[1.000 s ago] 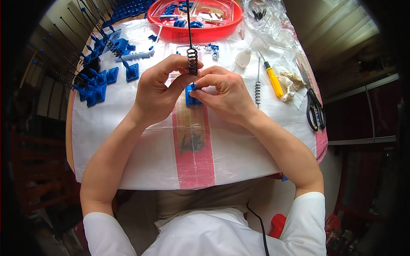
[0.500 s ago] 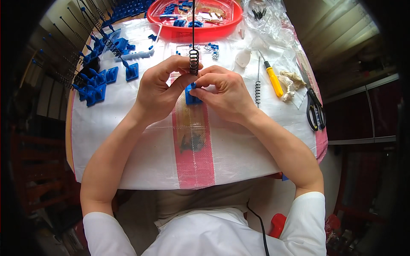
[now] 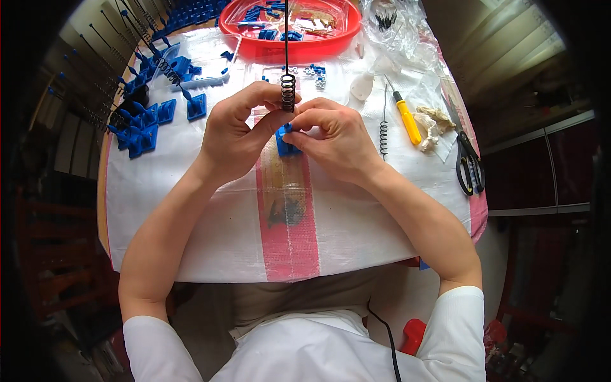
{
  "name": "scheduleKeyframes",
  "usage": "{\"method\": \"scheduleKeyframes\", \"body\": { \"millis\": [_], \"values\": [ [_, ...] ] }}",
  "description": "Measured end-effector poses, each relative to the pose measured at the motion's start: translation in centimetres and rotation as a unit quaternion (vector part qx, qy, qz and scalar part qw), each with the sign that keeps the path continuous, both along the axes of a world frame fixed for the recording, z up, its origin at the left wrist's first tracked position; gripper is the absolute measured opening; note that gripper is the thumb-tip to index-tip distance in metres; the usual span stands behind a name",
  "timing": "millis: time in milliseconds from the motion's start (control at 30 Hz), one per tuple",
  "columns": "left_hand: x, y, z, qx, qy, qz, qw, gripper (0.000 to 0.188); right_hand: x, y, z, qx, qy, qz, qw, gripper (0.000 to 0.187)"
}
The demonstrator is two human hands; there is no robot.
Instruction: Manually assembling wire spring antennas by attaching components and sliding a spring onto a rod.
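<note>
My left hand (image 3: 233, 135) pinches the lower end of a black coil spring (image 3: 287, 86), which has a long thin rod rising out of its top. The spring stands upright over a small blue plastic base (image 3: 285, 148). My right hand (image 3: 338, 135) closes thumb and forefinger on the upper part of that base, right below the spring. Both hands nearly touch over the middle of the table. The fingers hide the joint between spring and base.
Several blue bases with springs (image 3: 143, 114) crowd the left side. A red basin (image 3: 289, 49) with small parts sits at the back. To the right lie another spring with a rod (image 3: 384, 137), a yellow-handled screwdriver (image 3: 407, 121), black scissors (image 3: 470, 169) and clear plastic bags (image 3: 407, 38).
Almost nothing differs. The rod and spring have shifted very slightly to the left, and both hands keep their grip.
</note>
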State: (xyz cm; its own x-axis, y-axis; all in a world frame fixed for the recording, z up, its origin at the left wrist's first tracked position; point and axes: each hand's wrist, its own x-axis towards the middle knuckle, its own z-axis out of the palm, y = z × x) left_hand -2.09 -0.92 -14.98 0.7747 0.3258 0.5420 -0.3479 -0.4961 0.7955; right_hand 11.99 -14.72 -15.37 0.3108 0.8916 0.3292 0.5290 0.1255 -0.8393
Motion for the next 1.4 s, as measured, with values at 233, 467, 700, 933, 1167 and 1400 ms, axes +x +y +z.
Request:
{"method": "scheduleKeyframes", "body": {
  "millis": [233,467,700,933,1167,1400],
  "values": [
    [0.2,0.0,0.0,-0.002,-0.019,0.0,1.0,0.022,-0.1,-0.1,-0.2,-0.018,0.007,0.019,1.0,0.014],
    [0.1,-0.1,0.1,0.0,-0.007,0.001,1.0,0.021,-0.1,-0.1,-0.1,-0.004,0.019,0.01,1.0,0.014],
    [0.1,-0.1,0.1,-0.001,-0.014,-0.001,1.0,0.021,-0.1,-0.2,0.4,-0.018,-0.004,0.001,1.0,0.015],
    [0.0,-0.3,0.3,-0.013,-0.004,-0.002,1.0,0.02,0.0,0.0,-0.4,0.01,-0.025,-0.002,1.0,0.012],
    [0.1,-0.1,0.1,-0.005,-0.002,-0.004,1.0,0.02,-0.2,-0.2,0.3,-0.025,0.003,0.003,1.0,0.016],
    [0.0,0.0,0.2,-0.008,0.003,0.0,1.0,0.019,-0.3,-0.1,0.4,-0.033,0.016,0.0,0.999,0.016]
  ]
}}
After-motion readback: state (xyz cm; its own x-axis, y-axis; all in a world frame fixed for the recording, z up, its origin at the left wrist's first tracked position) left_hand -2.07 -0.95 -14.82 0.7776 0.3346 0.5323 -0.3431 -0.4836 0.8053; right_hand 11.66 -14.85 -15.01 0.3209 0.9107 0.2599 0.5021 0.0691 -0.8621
